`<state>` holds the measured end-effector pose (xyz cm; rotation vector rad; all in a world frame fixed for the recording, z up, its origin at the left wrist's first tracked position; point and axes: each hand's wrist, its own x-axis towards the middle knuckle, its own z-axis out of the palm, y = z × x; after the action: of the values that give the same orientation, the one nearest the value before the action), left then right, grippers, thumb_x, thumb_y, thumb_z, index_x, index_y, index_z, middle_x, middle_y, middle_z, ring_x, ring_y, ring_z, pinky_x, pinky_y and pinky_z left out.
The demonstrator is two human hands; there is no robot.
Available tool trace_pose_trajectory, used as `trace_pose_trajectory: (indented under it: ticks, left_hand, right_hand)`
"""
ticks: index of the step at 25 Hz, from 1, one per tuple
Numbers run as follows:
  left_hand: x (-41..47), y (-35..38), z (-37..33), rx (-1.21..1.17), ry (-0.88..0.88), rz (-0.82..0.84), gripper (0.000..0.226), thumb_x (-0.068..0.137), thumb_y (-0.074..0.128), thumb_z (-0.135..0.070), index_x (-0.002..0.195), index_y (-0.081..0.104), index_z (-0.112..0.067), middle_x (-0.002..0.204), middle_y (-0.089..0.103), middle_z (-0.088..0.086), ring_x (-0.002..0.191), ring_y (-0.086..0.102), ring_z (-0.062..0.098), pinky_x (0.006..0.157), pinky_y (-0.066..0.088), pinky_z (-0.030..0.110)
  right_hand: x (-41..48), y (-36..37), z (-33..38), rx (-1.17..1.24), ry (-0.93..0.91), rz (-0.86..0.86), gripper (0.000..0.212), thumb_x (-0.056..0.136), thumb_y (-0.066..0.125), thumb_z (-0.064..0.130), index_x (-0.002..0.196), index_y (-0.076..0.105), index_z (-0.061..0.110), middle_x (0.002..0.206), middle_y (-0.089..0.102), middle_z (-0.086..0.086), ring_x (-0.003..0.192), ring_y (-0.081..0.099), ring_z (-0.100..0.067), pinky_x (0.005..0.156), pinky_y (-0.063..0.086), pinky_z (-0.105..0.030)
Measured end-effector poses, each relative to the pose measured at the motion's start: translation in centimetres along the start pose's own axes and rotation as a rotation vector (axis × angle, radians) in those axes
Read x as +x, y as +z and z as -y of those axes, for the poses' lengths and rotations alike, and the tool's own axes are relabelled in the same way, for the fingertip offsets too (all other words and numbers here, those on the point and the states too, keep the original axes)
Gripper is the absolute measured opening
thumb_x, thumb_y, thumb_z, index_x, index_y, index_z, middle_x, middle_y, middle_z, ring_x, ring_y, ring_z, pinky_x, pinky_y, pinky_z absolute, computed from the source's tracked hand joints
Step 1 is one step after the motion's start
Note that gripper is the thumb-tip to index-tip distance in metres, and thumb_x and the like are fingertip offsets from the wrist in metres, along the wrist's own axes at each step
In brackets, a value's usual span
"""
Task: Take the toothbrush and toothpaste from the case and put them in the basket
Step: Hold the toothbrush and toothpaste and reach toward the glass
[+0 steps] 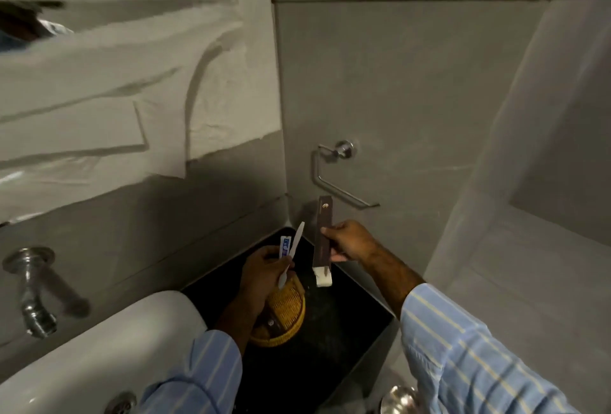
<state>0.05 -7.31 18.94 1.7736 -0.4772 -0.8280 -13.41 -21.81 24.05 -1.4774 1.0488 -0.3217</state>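
My left hand (263, 276) holds a white toothbrush (295, 244) and a small blue-and-white toothpaste tube (285, 246) together, just above a round woven yellow basket (286, 313). A long dark brown case (322, 232) stands upright in my right hand (350, 241), to the right of the basket. The case's white inner end (323, 277) sticks out at the bottom. The left hand and forearm cover part of the basket. A dark item lies inside it.
The basket stands on a black counter (344, 318) in a wall corner. A white sink (109, 341) lies to the left, with a metal tap (33, 291) on the wall. A chrome towel ring (334, 172) hangs above the case. A metal knob (401, 400) shows at the bottom.
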Motion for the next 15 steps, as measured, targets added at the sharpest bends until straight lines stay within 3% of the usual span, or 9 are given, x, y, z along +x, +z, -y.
trace_pose_trajectory:
  ticks: [1,4,6,8,11,13,15]
  left_hand:
    - [-0.4,0.9,1.0,0.040,-0.011,0.005,0.013,0.089,0.070,-0.020,0.103,0.070,-0.019,0.091,0.074,0.000,0.082,0.073,0.008,0.067,0.055,0.023]
    - [-1.2,3.8,4.2,0.096,-0.061,0.056,0.003,0.092,0.065,-0.007,0.094,0.067,-0.009,0.071,0.064,-0.001,0.049,0.065,-0.010,0.045,0.048,0.008]
    - [-1.0,5.6,6.8,0.110,-0.148,0.109,0.019,0.092,0.065,-0.007,0.108,0.066,0.003,0.076,0.069,0.005,0.054,0.072,0.002,0.051,0.054,0.016]
    - [-1.6,7.2,9.0,0.113,-0.199,0.169,0.020,0.090,0.068,-0.007,0.109,0.065,-0.008,0.087,0.075,0.010,0.068,0.077,0.017,0.064,0.063,0.032]
    - [-2.7,9.9,11.2,0.148,-0.224,0.228,0.023,0.087,0.070,-0.004,0.106,0.064,-0.014,0.088,0.077,0.015,0.074,0.078,0.030,0.075,0.063,0.046]
    - [-3.2,11.7,12.6,0.176,-0.241,0.264,0.023,0.085,0.070,-0.003,0.106,0.066,-0.011,0.087,0.077,0.016,0.073,0.078,0.032,0.075,0.063,0.048]
    - [-3.5,13.4,14.1,0.233,-0.245,0.296,0.022,0.084,0.072,-0.004,0.105,0.067,-0.010,0.088,0.078,0.015,0.072,0.078,0.030,0.074,0.064,0.047]
  right_hand:
    - [0.1,0.0,-2.1,0.014,0.048,0.016,0.019,0.092,0.061,0.022,0.095,0.067,0.005,0.068,0.072,-0.008,0.054,0.070,-0.014,0.047,0.057,-0.025]
    - [-0.2,-0.8,-8.0,0.028,0.182,0.034,0.020,0.093,0.059,0.023,0.106,0.065,0.008,0.089,0.074,-0.011,0.069,0.073,-0.018,0.055,0.060,-0.025]
    - [-0.6,-1.6,-11.3,0.040,0.254,0.036,0.021,0.094,0.058,0.022,0.105,0.063,0.005,0.085,0.072,-0.010,0.069,0.071,-0.019,0.053,0.060,-0.024]
    - [-1.0,-2.4,-14.6,0.027,0.314,0.030,0.028,0.094,0.059,0.023,0.108,0.062,-0.001,0.081,0.070,-0.009,0.067,0.070,-0.020,0.055,0.060,-0.026]
    - [-1.7,-3.6,-19.9,0.042,0.407,0.012,0.035,0.093,0.061,0.024,0.113,0.062,-0.004,0.086,0.071,-0.014,0.066,0.070,-0.021,0.062,0.062,-0.031]
    - [-2.8,-4.7,-22.9,0.094,0.464,-0.017,0.035,0.092,0.061,0.023,0.112,0.062,-0.006,0.092,0.070,-0.018,0.067,0.070,-0.024,0.060,0.063,-0.031]
    - [-4.0,-6.1,-25.5,0.084,0.497,-0.053,0.027,0.092,0.062,0.024,0.097,0.065,-0.002,0.089,0.069,-0.018,0.073,0.070,-0.030,0.066,0.063,-0.036]
